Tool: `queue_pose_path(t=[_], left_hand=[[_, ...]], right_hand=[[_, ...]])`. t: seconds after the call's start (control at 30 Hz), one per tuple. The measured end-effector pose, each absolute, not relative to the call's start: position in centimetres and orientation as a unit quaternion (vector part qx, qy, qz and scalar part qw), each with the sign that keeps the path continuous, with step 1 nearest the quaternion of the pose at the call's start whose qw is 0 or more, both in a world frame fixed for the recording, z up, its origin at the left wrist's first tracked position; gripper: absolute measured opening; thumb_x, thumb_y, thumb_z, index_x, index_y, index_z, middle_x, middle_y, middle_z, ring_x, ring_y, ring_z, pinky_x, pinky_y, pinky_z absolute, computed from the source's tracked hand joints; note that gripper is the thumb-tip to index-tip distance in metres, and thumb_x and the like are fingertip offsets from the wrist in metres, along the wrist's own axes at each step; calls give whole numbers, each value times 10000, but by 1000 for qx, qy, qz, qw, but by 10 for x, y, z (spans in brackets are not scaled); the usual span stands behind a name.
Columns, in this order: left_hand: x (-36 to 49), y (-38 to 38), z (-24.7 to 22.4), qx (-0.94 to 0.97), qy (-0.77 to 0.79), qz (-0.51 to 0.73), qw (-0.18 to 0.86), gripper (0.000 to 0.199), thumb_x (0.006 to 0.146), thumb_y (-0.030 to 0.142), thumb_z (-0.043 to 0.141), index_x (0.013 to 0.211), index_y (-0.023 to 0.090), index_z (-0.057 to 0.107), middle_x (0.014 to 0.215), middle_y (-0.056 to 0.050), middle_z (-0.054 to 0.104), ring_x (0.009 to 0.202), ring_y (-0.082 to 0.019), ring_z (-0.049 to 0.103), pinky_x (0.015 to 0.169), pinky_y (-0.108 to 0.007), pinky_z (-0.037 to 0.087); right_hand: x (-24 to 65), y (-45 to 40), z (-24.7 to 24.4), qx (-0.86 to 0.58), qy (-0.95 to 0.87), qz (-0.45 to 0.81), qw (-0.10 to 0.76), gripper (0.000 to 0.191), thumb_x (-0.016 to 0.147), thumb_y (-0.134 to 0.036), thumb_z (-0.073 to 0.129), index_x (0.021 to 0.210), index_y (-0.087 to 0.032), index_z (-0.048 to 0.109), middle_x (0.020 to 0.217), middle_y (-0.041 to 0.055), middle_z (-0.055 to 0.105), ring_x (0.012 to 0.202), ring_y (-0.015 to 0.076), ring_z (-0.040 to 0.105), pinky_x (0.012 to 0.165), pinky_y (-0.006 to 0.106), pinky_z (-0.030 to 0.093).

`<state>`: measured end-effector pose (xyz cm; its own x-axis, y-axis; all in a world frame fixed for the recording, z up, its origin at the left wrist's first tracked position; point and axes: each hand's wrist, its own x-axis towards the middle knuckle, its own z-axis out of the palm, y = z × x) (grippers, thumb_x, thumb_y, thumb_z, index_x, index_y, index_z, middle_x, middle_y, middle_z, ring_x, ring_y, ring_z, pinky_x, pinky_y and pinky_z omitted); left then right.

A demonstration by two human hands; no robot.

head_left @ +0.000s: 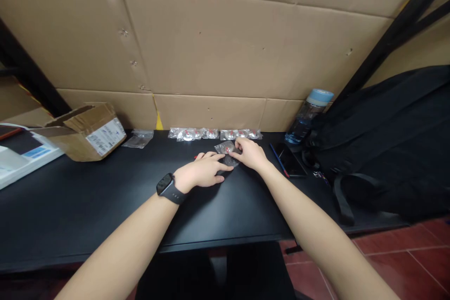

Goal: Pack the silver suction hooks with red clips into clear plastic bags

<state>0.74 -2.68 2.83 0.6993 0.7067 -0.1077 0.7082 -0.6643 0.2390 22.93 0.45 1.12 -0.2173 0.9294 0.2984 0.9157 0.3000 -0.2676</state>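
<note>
A clear plastic bag lies on the black table with a round silvery disc that bears a small red mark. My right hand pinches the bag's right side between thumb and forefinger. From the left, my left hand rests with fingers stretched out, its fingertips on or right beside the bag; a black watch is on that wrist. A bit of something red peeks out behind the left hand. Behind both hands, several similar bagged discs stand in a row along the cardboard wall.
An open cardboard box and flat plastic bags are at the left, near a white device. On the right are a blue-lidded water bottle, a phone, a blue-and-red pen and a black backpack.
</note>
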Motion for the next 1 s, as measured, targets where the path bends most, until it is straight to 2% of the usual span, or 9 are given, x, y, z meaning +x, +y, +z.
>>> queue_pose_path(t=[0.2, 0.33, 0.4, 0.5, 0.57, 0.63, 0.8, 1.0], left_hand=[[6, -25, 28, 913, 384, -12, 137, 494, 889, 382, 645, 1364, 506, 584, 1616, -17, 391, 1469, -395, 323, 1112, -620, 296], [-3, -18, 31, 926, 356, 38, 121, 321, 912, 374, 626, 1216, 443, 704, 1510, -11, 523, 1413, -357, 407, 1120, -561, 310], [-7, -14, 32, 928, 343, 89, 113, 270, 935, 353, 593, 1176, 381, 711, 1392, -31, 606, 1327, -316, 495, 1099, -500, 348], [-9, -9, 31, 912, 358, 174, 96, 374, 924, 262, 575, 1295, 305, 587, 1253, -60, 651, 1184, -269, 580, 1019, -419, 417], [-8, -7, 27, 899, 385, 199, 61, 460, 885, 180, 582, 1332, 272, 527, 1236, -77, 642, 1170, -271, 577, 993, -405, 424], [-7, -3, 21, 893, 405, 193, 24, 434, 861, 156, 605, 1279, 263, 558, 1222, -80, 635, 1172, -285, 568, 994, -414, 412], [-7, 7, 11, 894, 409, 180, 22, 156, 886, 276, 678, 1040, 257, 674, 1075, -46, 665, 1080, -273, 588, 968, -405, 405], [-3, 9, 10, 900, 390, 186, 50, 183, 931, 411, 639, 1024, 271, 711, 1059, -43, 695, 1060, -262, 605, 974, -410, 403]], right_hand=[[219, 7, 6, -610, -767, 4, 201, 187, 885, -388, 676, 976, -241, 604, 1026, 49, 692, 813, 197, 618, 606, 260, 318], [231, 8, 11, -517, -823, 90, 216, 293, 817, -384, 747, 1038, -233, 629, 954, 17, 674, 773, 162, 589, 637, 240, 378], [239, 8, 15, -464, -842, 144, 235, 295, 849, -402, 713, 1063, -213, 643, 919, 13, 668, 738, 147, 571, 661, 240, 413], [248, 11, 19, -436, -844, 162, 266, 147, 925, -250, 569, 1006, -182, 671, 891, 26, 669, 734, 143, 570, 700, 249, 437], [253, 14, 18, -432, -850, 139, 269, 171, 856, -119, 570, 971, -175, 683, 909, 33, 669, 744, 143, 571, 722, 252, 442], [256, 18, 15, -424, -858, 118, 266, 237, 775, -56, 618, 967, -174, 690, 921, 30, 664, 745, 140, 567, 735, 249, 446], [257, 24, 6, -413, -862, 111, 271, 209, 740, -77, 732, 920, -178, 707, 850, 2, 651, 731, 134, 568, 719, 234, 441], [251, 21, 5, -409, -863, 123, 269, 88, 801, -174, 762, 887, -186, 746, 837, 12, 668, 719, 134, 580, 728, 242, 451]])
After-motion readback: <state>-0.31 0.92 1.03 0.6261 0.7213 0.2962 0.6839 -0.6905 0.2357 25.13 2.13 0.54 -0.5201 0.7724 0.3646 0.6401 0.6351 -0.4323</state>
